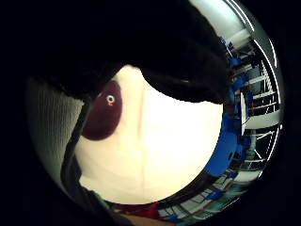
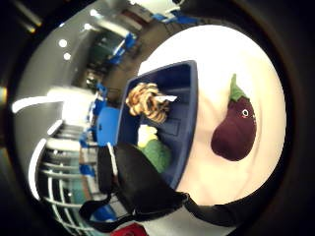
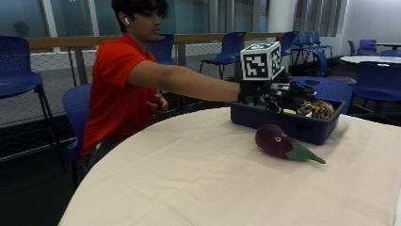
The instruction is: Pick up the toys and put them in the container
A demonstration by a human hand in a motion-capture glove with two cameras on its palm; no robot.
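We hold the gloved right hand [image 3: 276,92] above the blue container [image 3: 285,121]; whether its fingers are open or closed, we cannot tell. The eggplant toy [image 3: 279,140] lies on the desk [image 3: 188,179] just beside the container, nearer us, stem pointing away.

You are looking at one round table draped in a cream cloth [image 3: 188,188]. One dark blue rectangular plastic container [image 3: 294,123] is sitting on it. Three soft toys are showing in all. One purple plush eggplant with a green stem and stitched eyes [image 3: 282,141] is lying on the cloth beside the container. Two are lying inside the container: one tan-and-brown striped plush toy [image 2: 146,101] and one green-and-yellow plush toy [image 2: 155,147]. One black-gloved right hand [image 3: 276,92] is reaching over the container. Blue chairs are standing behind; their count cannot be told.
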